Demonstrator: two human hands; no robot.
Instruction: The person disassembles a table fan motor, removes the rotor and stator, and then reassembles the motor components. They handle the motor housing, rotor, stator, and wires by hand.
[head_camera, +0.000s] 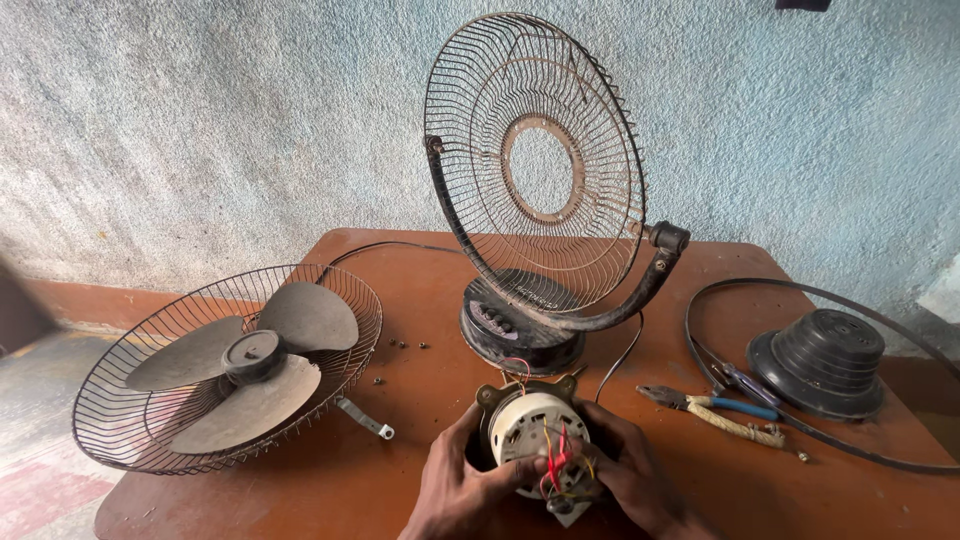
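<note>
- head view: both hands hold a fan motor (530, 432) at the near edge of the tabletop (420, 380), just in front of the fan base.
- left hand (462, 485): fingers wrapped around the left side of the motor body and closed on it, thumb across its face.
- right hand (625, 470): fingers closed on the right side, close to the wire bundle (560, 462) of red and yellow leads on the motor's face.
- handling, judged: the motor looks dense and rigid, a metal core under a white casing, likely heavy for its bulk. the casing sides and the metal mounting frame look like the sound places to grip. the thin leads look fragile and should not carry any load.
- containers: the detached front grille (225, 365), lying concave side up and overhanging the left edge of the tabletop, acts as a basket; it holds the grey three-blade fan blade (250, 360). nothing else is visible inside it.
- the rear grille (535, 165) stands upright on its curved arm above the black fan base (520, 325); it holds nothing.
- loose items: small screws (405, 345) between front grille and base; pliers (720, 412) to the right; a black motor cover (822, 360), dome up, inside a thin black rim band (700, 300).
</note>
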